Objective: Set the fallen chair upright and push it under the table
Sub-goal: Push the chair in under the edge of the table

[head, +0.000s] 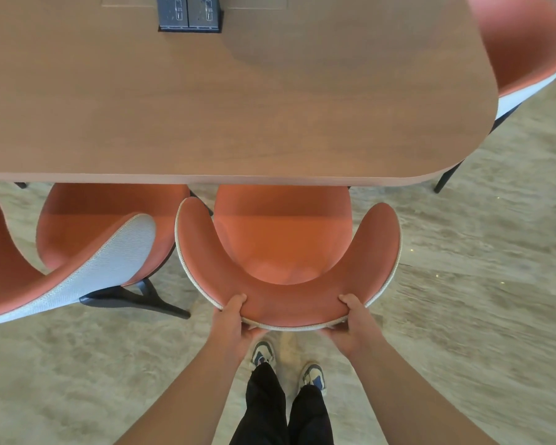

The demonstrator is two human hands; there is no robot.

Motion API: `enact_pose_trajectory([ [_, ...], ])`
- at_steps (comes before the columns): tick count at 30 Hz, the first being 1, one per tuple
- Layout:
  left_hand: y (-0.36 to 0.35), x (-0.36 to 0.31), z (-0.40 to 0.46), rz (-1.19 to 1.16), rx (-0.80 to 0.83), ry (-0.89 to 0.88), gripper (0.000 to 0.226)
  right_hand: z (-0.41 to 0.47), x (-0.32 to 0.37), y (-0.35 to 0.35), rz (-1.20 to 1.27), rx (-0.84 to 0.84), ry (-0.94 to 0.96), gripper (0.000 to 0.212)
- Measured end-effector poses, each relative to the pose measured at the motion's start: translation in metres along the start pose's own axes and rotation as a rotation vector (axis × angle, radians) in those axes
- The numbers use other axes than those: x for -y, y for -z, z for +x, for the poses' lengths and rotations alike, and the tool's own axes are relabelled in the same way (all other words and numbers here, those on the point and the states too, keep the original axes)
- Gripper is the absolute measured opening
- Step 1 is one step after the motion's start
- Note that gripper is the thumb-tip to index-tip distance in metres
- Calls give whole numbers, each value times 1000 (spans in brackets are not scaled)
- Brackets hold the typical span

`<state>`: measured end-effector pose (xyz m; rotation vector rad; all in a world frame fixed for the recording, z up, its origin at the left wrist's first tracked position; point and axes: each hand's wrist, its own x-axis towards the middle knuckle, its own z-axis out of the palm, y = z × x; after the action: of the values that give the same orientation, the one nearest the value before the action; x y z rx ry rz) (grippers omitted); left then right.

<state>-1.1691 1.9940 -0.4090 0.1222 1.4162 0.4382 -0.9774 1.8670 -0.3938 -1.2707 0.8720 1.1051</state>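
Observation:
An orange chair [283, 242] with a curved backrest and pale woven piping stands upright in front of me. The front of its seat is tucked under the near edge of the brown wooden table [238, 107]. My left hand [230, 319] grips the left part of the backrest's top rim, thumb over the orange inside. My right hand [350, 322] grips the rim on the right in the same way. The chair's legs are hidden beneath the seat.
A second orange chair [103, 248] with a grey back stands close on the left, nearly touching the held chair's arm. A third chair [527, 49] is at the table's right end. A black socket box [190, 12] is set in the tabletop. My feet [286, 364] stand just behind the chair on beige floor.

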Motion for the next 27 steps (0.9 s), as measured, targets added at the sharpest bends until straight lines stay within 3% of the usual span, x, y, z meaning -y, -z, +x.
enact_pose_trajectory([
  [7,-20,-18,16,36,14,-14,34,15,16,-21,39,13,-5,46],
  [27,-51,-19,32,42,2,6,45,36,46,-35,-45,-40,9,40],
])
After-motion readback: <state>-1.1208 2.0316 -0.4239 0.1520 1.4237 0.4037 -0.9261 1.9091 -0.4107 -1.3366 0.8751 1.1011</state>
